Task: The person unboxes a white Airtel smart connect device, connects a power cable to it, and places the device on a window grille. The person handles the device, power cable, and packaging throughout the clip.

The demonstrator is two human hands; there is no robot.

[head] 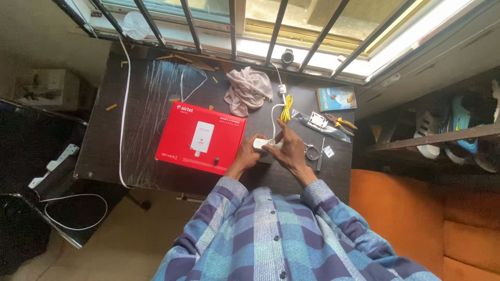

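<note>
Your left hand and right hand both close their fingers around the small white device near the tabletop's front edge. The red box lies just left of it, and a white cable runs back toward the far edge.

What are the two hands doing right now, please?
Left hand: closed on the small white device.
Right hand: fingers on the same white device, index finger raised.
</note>
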